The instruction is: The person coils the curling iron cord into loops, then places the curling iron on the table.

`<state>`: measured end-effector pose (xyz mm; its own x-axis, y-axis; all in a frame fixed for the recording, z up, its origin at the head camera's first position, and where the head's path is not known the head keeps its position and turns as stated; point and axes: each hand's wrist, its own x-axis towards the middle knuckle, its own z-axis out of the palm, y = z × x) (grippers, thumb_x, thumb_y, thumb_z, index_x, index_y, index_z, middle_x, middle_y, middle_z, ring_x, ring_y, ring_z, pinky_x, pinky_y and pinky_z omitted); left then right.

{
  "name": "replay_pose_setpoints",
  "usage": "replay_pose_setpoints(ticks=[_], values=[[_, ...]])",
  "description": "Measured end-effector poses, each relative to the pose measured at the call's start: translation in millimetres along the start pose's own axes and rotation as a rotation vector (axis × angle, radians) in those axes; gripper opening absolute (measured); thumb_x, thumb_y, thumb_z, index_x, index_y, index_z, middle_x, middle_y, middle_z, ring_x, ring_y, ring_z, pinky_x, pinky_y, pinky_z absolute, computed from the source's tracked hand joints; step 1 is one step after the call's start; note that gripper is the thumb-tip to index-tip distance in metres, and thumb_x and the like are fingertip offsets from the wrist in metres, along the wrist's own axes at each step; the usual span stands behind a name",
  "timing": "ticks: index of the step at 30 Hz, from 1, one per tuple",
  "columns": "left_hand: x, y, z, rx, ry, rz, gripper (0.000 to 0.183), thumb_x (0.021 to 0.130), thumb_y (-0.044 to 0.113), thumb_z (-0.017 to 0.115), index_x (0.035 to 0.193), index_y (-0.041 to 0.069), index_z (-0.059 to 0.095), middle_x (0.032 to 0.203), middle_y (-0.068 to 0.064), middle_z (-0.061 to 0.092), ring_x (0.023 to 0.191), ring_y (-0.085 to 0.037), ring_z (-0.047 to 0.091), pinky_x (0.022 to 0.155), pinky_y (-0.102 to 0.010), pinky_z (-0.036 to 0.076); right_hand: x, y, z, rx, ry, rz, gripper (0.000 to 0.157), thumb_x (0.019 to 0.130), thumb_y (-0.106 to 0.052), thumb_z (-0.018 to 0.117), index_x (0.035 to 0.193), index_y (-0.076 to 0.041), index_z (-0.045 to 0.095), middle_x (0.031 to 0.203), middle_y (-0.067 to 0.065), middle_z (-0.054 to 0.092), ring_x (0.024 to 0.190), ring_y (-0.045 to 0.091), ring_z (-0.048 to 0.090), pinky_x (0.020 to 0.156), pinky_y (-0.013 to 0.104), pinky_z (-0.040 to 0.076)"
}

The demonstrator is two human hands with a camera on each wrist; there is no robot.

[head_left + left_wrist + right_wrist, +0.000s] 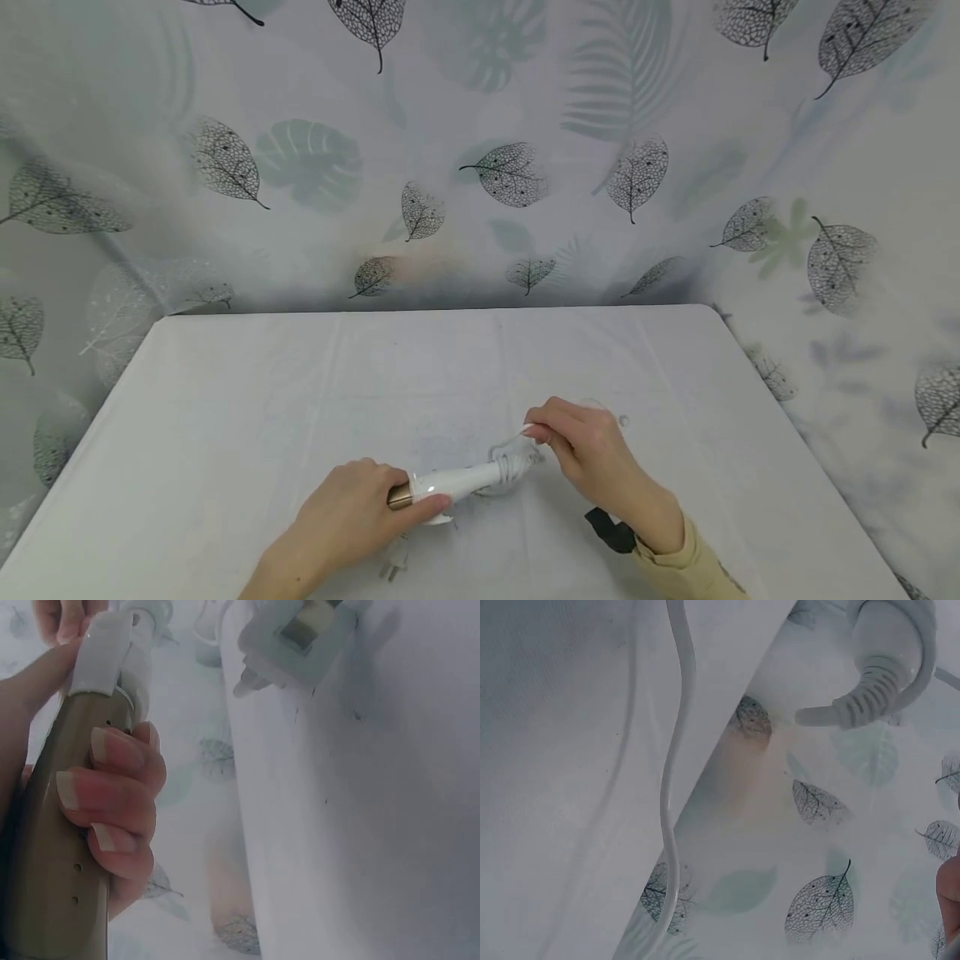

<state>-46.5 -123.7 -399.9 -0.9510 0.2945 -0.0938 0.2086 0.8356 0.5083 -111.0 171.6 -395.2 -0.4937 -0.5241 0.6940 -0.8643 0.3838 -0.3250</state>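
In the head view, my left hand [348, 512] grips a curling iron [457, 481] by its gold barrel, the white handle pointing right. Fingers curl round that barrel [56, 817] in the left wrist view. White cord loops wrap the handle's far end [513, 467]. Just beyond them, my right hand [600, 450] pinches the cord between thumb and finger. A slack run of the cord [679, 727] crosses the right wrist view, near the ribbed cord sleeve [870, 694]. A two-pin plug [393, 562] lies beside the left hand.
Everything is above a table [247, 400] with a white cover. A leaf-patterned curtain [450, 125] hangs behind the table and along both sides. A black strap [611, 529] sits at the right wrist, by a beige sleeve [686, 567].
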Motion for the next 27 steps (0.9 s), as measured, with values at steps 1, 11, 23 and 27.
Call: replay_pose_setpoints(ticks=[1, 11, 23, 27], values=[[0.1, 0.0, -0.9, 0.004, 0.008, -0.024, 0.059, 0.081, 0.082, 0.052, 0.058, 0.028, 0.050, 0.052, 0.014, 0.039, 0.048, -0.001, 0.035, 0.047, -0.021, 0.030, 0, -1, -0.1, 0.005, -0.004, -0.001, 0.021, 0.102, -0.024, 0.056, 0.094, -0.008, 0.068, 0.075, -0.004, 0.061, 0.058, 0.003, 0.045, 0.058, 0.012, 0.041], [1.9, 0.3, -1.9, 0.012, 0.028, -0.108, 0.059, 0.080, 0.082, 0.054, 0.059, 0.027, 0.052, 0.053, 0.012, 0.041, 0.048, -0.003, 0.036, 0.047, -0.023, 0.030, 2, -6, 1.5, 0.024, 0.003, -0.027, 0.021, 0.102, -0.023, 0.056, 0.095, -0.007, 0.068, 0.075, -0.004, 0.060, 0.060, 0.003, 0.047, 0.058, 0.011, 0.041], [0.7, 4.7, -11.4, 0.029, 0.134, -0.226, 0.063, 0.081, 0.083, 0.052, 0.069, 0.020, 0.055, 0.056, 0.008, 0.028, 0.052, -0.008, 0.030, 0.049, -0.026, 0.025, 4, -12, 5.4, 0.098, -0.018, -0.085, 0.016, 0.102, -0.019, 0.057, 0.100, -0.007, 0.068, 0.074, -0.004, 0.058, 0.057, 0.002, 0.043, 0.057, 0.007, 0.036], [0.3, 3.1, -13.7, 0.034, 0.155, -0.231, 0.063, 0.082, 0.082, 0.052, 0.070, 0.020, 0.055, 0.056, 0.007, 0.029, 0.051, -0.009, 0.031, 0.048, -0.026, 0.025, 3, -13, 6.9, 0.081, -0.037, -0.084, 0.015, 0.102, -0.019, 0.057, 0.101, -0.008, 0.069, 0.075, -0.003, 0.058, 0.058, 0.002, 0.043, 0.057, 0.007, 0.036]])
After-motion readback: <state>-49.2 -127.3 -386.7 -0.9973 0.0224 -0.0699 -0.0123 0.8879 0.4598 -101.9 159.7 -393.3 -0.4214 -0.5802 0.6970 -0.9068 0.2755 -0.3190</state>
